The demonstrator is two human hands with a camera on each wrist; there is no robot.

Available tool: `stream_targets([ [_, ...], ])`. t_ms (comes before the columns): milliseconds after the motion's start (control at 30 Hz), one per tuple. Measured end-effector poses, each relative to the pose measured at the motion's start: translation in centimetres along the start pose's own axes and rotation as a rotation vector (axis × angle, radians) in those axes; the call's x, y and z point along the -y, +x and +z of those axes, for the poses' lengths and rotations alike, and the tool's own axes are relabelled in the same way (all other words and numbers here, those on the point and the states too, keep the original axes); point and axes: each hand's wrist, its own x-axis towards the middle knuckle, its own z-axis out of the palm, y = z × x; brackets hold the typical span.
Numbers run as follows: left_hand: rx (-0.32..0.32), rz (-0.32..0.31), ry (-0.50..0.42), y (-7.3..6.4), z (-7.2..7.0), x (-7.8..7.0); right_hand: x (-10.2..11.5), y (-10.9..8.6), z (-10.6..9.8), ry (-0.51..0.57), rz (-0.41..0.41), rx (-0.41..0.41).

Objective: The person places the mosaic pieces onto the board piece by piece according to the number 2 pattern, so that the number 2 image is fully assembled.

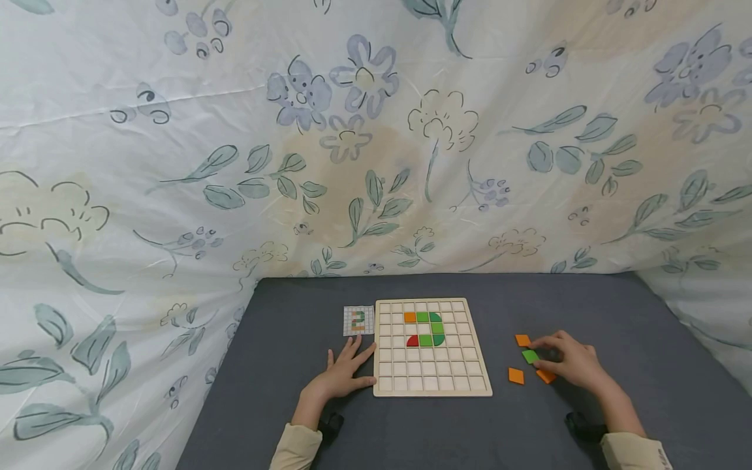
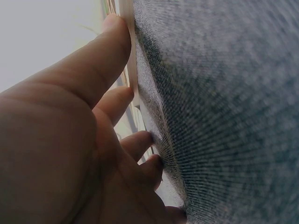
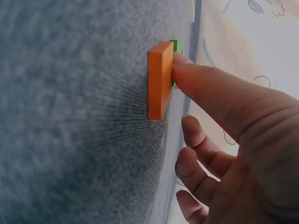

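Observation:
The left hand (image 1: 341,376) lies flat with fingers spread. Its thumb and forefinger touch the left edge of a wooden grid board (image 1: 432,388), also seen in the left wrist view. On the board, orange, green and red tiles form a hook shape. The right hand (image 1: 574,359) reaches over a loose green tile (image 1: 530,356), thumb tip at its near edge and forefinger at its far edge, with a gap between them. An orange tile (image 1: 546,376) lies partly under the thumb; in the right wrist view an orange tile (image 3: 156,84) stands before the thumb, the other fingers loosely bent.
A small printed card (image 1: 358,321) with a coloured grid pattern lies left of the board. Two more orange tiles (image 1: 516,376) lie near the right hand. Dark grey cloth (image 1: 435,431) covers the table, and a floral curtain (image 1: 376,143) hangs behind it.

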Motion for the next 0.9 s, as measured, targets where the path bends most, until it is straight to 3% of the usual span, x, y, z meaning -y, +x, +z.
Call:
stream_targets([
  [433, 0.011, -0.009, -0.003, 0.05, -0.08, -0.04, -0.07, -0.09, -0.4, 0.015, 0.01, 0.058],
  [900, 0.009, -0.014, -0.012, -0.08, -0.2, -0.28, -0.03, -0.07, -0.15, -0.009, -0.016, 0.015],
])
